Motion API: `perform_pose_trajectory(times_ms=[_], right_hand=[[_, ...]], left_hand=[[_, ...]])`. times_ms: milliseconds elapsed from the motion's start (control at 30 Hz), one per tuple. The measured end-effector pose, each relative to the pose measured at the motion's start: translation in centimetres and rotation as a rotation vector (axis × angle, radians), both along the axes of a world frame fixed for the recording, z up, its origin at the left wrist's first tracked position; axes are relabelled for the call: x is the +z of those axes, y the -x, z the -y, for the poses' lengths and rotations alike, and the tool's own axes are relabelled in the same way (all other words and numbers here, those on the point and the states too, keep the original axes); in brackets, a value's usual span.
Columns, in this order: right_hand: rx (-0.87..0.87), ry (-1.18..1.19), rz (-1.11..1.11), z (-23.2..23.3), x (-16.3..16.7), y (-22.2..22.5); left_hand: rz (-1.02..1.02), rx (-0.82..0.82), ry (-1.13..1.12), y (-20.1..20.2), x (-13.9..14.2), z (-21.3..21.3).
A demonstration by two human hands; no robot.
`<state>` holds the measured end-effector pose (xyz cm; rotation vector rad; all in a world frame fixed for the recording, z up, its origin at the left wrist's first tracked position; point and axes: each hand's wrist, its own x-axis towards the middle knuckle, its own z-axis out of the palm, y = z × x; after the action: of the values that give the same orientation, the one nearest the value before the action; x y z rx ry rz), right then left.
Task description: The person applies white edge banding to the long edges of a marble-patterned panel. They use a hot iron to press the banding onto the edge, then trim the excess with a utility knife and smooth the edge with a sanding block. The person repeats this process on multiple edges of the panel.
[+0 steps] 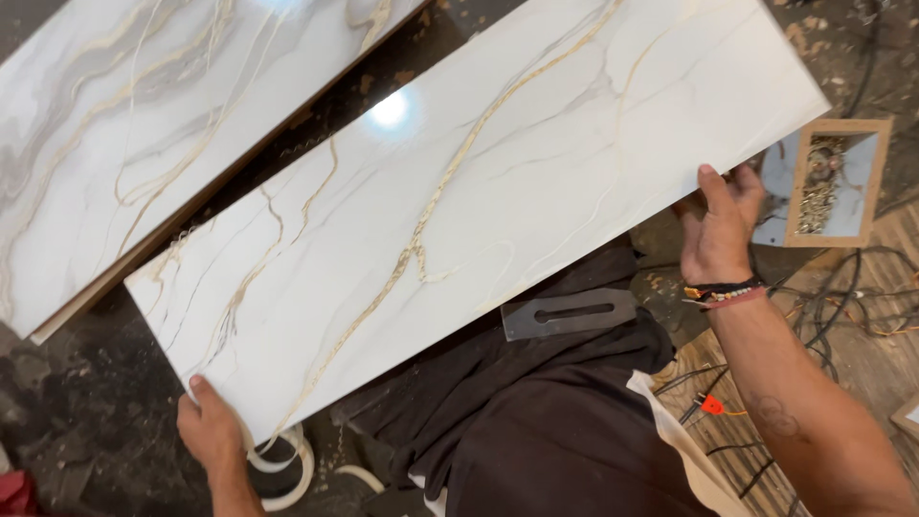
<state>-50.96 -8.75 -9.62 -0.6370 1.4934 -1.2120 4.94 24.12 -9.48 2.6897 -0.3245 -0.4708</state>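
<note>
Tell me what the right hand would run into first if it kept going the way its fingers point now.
The right hand grips the end of the marble-patterned tile, fingers pointing up and away. Straight on, it would likely meet the small wood-framed mirror just beyond, though depth is unclear and the mirror may lie lower.

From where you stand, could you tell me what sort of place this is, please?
Probably a tile-fitting or renovation worksite. Both hands, left hand and right hand, hold a large marble-look tile, a second tile lies beside it, and loose cables run over a dusty, debris-strewn floor.
</note>
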Motion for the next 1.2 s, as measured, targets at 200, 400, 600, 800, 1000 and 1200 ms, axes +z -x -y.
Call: perform_pose_trajectory(times_ms=[200,400,600,800,1000,1200], right_hand=[[0.089,-0.014,0.288,-0.3,-1.0,-2.9],[0.029,-0.048,0.259,2.4,0.8,-2.1],[-0.011,0.029,0.604,11.0,3.5,-3.9],[-0.069,-0.144,0.737,10.2,3.0,-14.0],[0.199,-0.035,0.446,6.4,5.2,-13.9],[0.414,-0.212,0.424,-3.7,10.1,-16.7]], left_hand=[[-0.039,0.078,0.189,-0.2,-1.9,-2.4],[-0.15,0.316,0.444,0.0,-3.4,-1.4],[-0.285,0.451,0.597,-1.2,-2.5,5.2],[-0.379,0.375,0.769,0.7,1.1,12.6],[-0.42,0.283,0.921,14.9,2.8,20.3],[-0.785,0.15,0.872,23.6,5.7,22.7]])
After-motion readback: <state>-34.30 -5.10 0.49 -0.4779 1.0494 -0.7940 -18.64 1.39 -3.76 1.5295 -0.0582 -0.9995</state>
